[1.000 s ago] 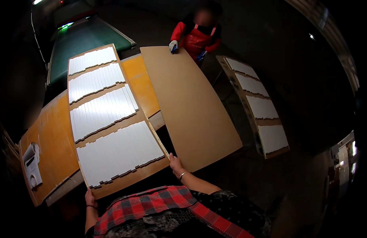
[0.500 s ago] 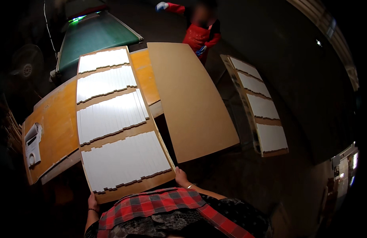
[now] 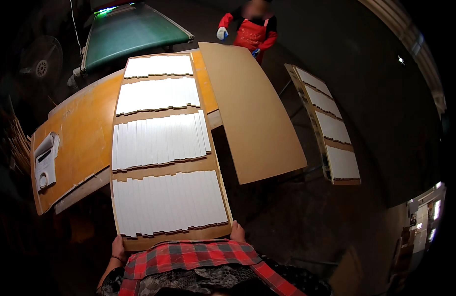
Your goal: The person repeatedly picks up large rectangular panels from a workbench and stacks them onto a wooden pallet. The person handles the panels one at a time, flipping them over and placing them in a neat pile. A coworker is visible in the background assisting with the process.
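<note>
A long brown board (image 3: 188, 234) reaches away from my body, carrying several rows of narrow white strips (image 3: 169, 204) laid side by side. My left hand (image 3: 118, 247) is closed on its near left corner. At the near right corner, my right hand (image 3: 238, 232) grips the side edge, its thumb showing on top. The fingers beneath the board are hidden. Farther out, the board lies over an orange-topped table (image 3: 85, 128).
Right of my board lies a bare brown board (image 3: 252, 113). A similar strip-laden board (image 3: 344, 143) stands farther right. Beyond are a green conveyor belt (image 3: 134, 37) and a co-worker in a red apron (image 3: 250, 34). Papers with a tape roll (image 3: 44, 180) lie left; a fan (image 3: 41, 68) stands behind.
The board has swung slightly and now points more straight ahead, both hands still on it. My right hand sits farther right in view. The co-worker's outstretched arm has come down.
</note>
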`<state>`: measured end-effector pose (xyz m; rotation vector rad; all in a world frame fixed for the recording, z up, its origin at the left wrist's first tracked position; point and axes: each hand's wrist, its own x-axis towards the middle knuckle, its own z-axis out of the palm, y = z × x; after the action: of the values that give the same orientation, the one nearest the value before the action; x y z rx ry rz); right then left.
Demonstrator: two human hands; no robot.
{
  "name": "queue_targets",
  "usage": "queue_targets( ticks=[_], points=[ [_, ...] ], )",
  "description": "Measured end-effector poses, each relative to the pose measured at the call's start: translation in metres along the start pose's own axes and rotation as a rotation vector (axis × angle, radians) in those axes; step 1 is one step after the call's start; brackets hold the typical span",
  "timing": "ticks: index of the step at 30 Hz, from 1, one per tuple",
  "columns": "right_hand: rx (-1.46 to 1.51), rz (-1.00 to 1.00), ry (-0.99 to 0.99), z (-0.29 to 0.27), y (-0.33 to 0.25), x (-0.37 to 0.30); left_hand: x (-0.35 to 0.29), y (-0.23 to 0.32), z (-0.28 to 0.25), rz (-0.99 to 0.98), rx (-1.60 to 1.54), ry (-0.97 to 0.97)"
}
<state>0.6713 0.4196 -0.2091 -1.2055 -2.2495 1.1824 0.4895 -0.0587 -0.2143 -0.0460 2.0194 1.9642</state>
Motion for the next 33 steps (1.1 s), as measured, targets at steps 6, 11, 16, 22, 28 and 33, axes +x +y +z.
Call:
queue_targets(
  ticks=[6,11,16,22,28,33],
  points=[
    [0.044,0.017,0.058,0.014,0.009,-0.039,0.011,0.019,-0.022,0.075,0.253,-0.010],
    [-0.026,0.058,0.116,0.012,0.000,-0.051,0.012,0.040,-0.024,-0.028,0.097,-0.019],
    [-0.026,0.133,0.146,0.001,-0.011,-0.039,0.036,0.052,-0.007,-0.057,-0.042,-0.033],
    [-0.052,0.078,0.176,-0.011,-0.017,-0.036,0.069,0.063,0.012,-0.047,-0.035,-0.059],
    [-0.005,0.161,0.220,-0.008,-0.015,-0.036,0.108,0.046,0.023,0.048,-0.107,-0.170],
    [0.488,-0.008,0.138,-0.012,0.004,-0.016,0.159,0.021,0.058,-0.075,-0.003,-0.116]
  ],
)
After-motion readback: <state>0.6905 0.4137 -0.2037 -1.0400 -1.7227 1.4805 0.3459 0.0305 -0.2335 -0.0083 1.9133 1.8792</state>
